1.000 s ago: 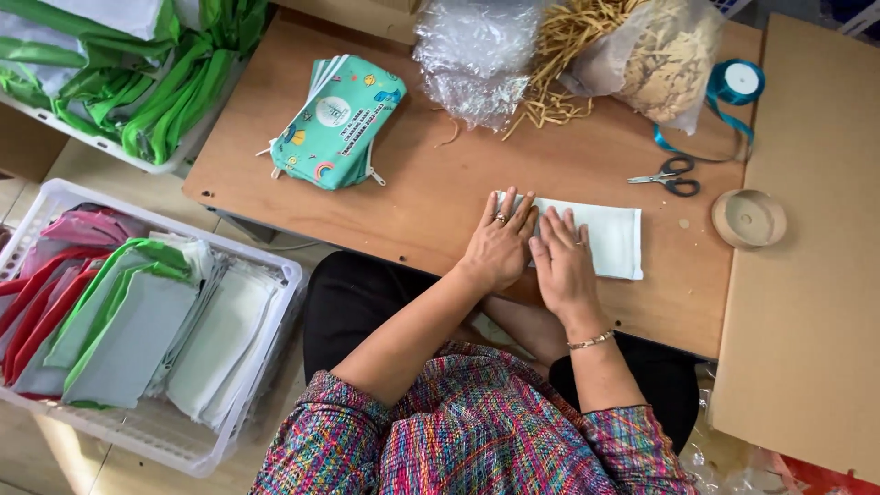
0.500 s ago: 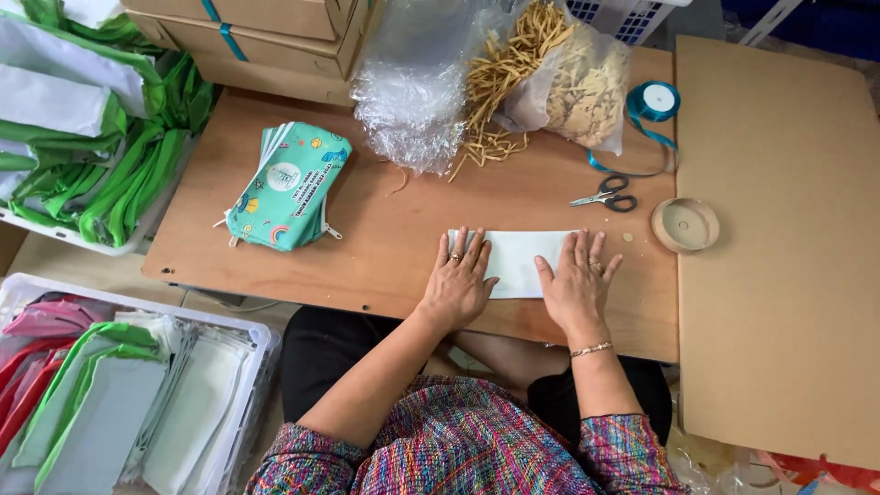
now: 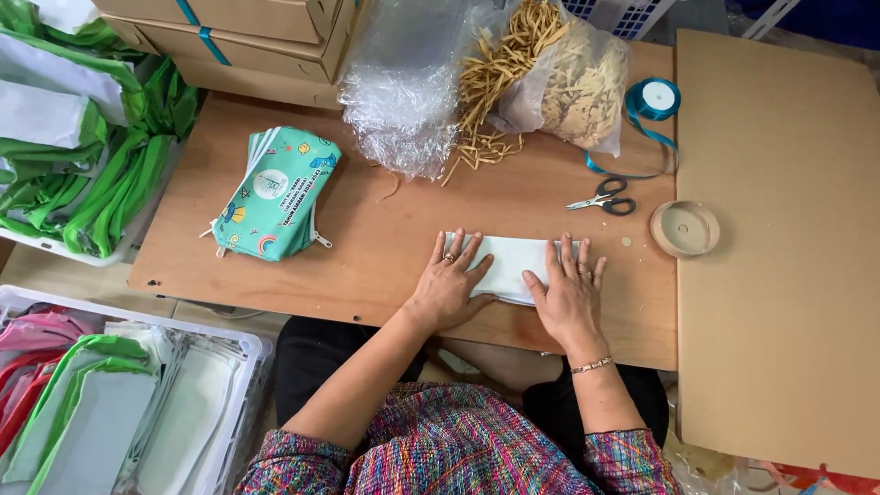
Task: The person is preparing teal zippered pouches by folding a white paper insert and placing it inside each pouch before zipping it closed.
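As fingers spread, hands flat on pouch

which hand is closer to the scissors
Right. The right hand lies flat on the white pouch, just below the scissors. The left hand presses the pouch's other end, farther away.

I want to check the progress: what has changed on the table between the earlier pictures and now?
The left hand and right hand, close together a second ago, have spread apart along the white pouch and press it flat. Nothing was picked up or released. The scissors, teal pouch and ribbon roll stayed in place.
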